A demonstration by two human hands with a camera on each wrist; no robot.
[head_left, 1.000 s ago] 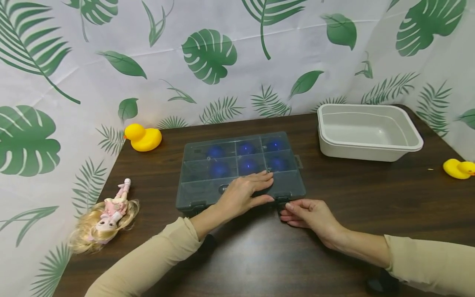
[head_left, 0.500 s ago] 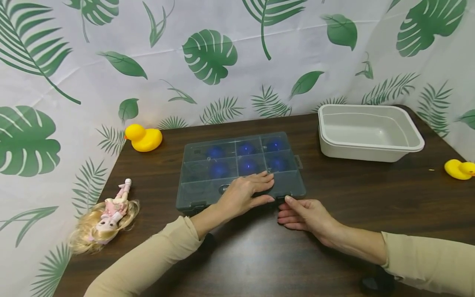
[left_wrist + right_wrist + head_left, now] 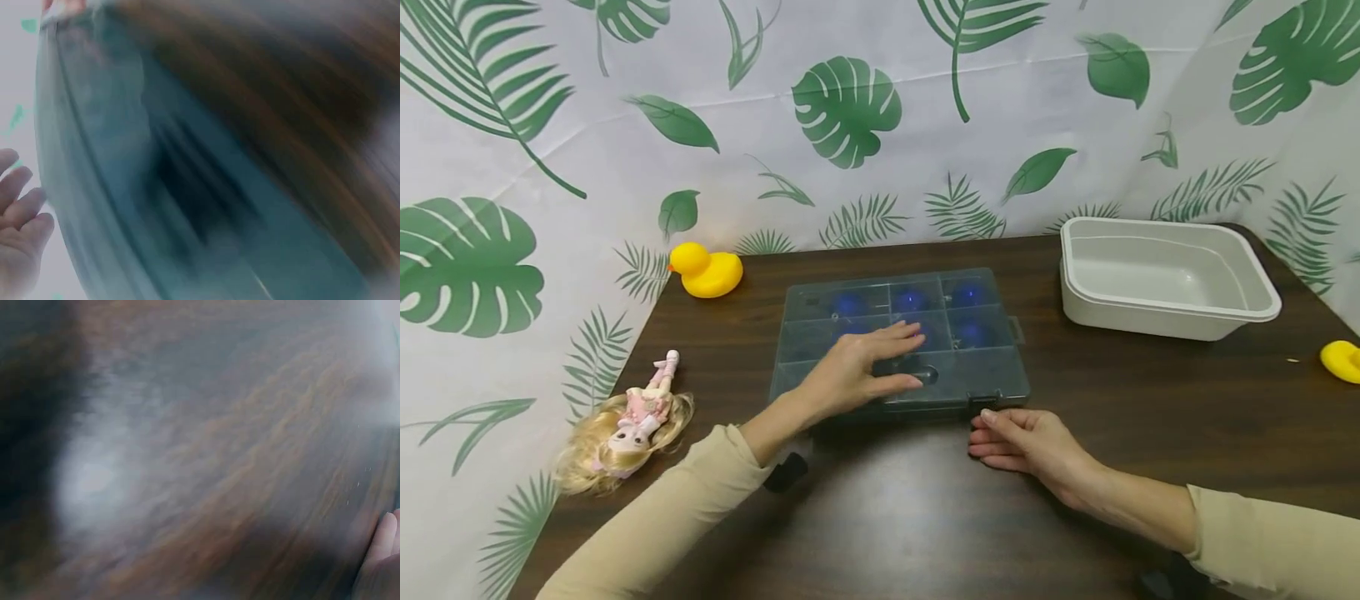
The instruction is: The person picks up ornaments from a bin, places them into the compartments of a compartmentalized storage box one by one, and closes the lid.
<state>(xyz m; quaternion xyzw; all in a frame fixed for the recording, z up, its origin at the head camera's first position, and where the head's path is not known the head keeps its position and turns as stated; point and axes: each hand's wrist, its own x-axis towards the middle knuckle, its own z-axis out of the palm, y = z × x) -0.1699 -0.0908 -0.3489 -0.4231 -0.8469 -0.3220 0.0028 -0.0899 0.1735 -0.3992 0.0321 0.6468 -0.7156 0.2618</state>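
A shallow, see-through grey divider box (image 3: 906, 342) lies on the dark wooden table with its lid down. Several shiny blue balls (image 3: 969, 293) show through it, one to a compartment. In the head view my left hand (image 3: 850, 367) is over the front of the lid, fingers straight and spread, overlapping some of the compartments. At the front right corner sits a black latch (image 3: 983, 402); the thumb tip of my right hand (image 3: 1033, 442) is right beside it, the other fingers loosely bent below. The left wrist view is blurred, with my left fingers at its left edge.
A white plastic tub (image 3: 1172, 317) stands at the back right. Yellow rubber ducks are at the back left (image 3: 711, 273) and at the right edge (image 3: 1341, 362). On the left lies a blond doll (image 3: 643, 412) in pink. A leaf-print cloth (image 3: 865, 200) hangs behind the table (image 3: 925, 508).
My left hand has moved left across the lid, uncovering its round front cutout. My right thumb, earlier pressed on the latch, is now just below it. The view has shifted slightly.
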